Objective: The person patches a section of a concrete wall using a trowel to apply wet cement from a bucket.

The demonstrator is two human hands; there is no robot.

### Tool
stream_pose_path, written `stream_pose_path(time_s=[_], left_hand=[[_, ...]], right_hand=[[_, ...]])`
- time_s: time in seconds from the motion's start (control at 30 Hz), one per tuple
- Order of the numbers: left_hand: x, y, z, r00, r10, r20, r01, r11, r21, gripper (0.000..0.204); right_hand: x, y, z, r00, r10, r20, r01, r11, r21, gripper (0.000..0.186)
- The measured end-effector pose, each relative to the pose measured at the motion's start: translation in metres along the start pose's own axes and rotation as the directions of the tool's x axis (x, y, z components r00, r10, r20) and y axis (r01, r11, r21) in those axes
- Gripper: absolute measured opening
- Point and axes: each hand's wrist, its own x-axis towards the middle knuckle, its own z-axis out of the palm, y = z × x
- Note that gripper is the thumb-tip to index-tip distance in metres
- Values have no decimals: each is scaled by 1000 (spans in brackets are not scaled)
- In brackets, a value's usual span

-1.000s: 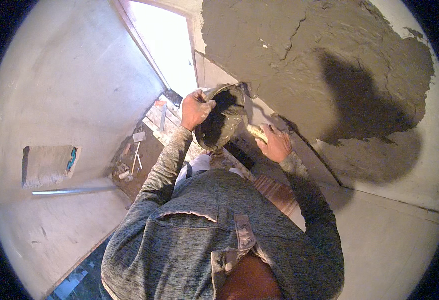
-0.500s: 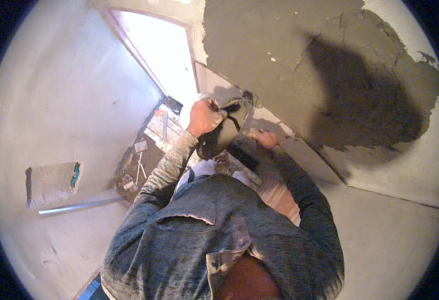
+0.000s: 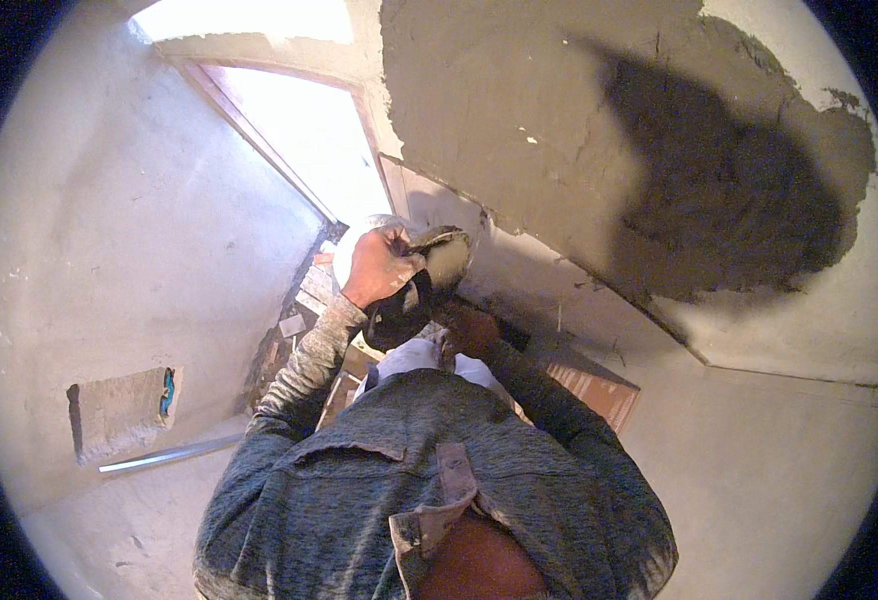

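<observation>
My left hand [image 3: 381, 268] grips the rim of a black, flexible-looking bucket [image 3: 395, 322] and holds it tilted in front of me. Grey, mortar-like material coats the upper part of the bucket. Low beside it, close to my legs, is my right hand [image 3: 471, 330], in shade with its fingers curled. Whatever it holds is too dark to make out. Past the bucket, to the right, a wide patch of wet grey plaster [image 3: 499, 110] covers the wall, with a dark shadow falling across it.
A bright opening [image 3: 299, 130] lies ahead on the left. The left wall has a rectangular recess [image 3: 124, 412] with blue-green tubing, above a metal straightedge [image 3: 174, 452]. Reddish-brown boxes or tiles [image 3: 594, 392] lie on the right. Small tools and debris lie along the left wall's foot.
My right hand has moved down and left, from near the wall to beside the bucket. My left hand and the bucket have shifted left and slightly lower in view, and the view itself has tilted.
</observation>
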Motion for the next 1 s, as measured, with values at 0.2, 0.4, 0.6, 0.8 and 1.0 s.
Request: stream_pose_path(time_s=[0.2,0.4,0.6,0.8,1.0], left_hand=[[3,-11,-1,998,11,-58,-14,999,-51,21],[7,-27,-5,994,-76,-78,64,988,-142,22],[16,-49,-2,986,-135,-95,85,908,-411,17],[16,-39,-5,974,-174,-141,75,846,-528,15],[13,-66,-1,942,-263,-209,101,816,-569,15]], right_hand=[[-2,-7,0,990,-100,-95,107,992,65,56],[-10,-2,10,997,-72,-31,74,993,87,46],[-27,12,-11,992,-85,-92,86,996,2,48],[-40,45,-9,988,147,37,-150,982,111,57],[-43,13,-63,958,261,-120,-206,916,345,59]])
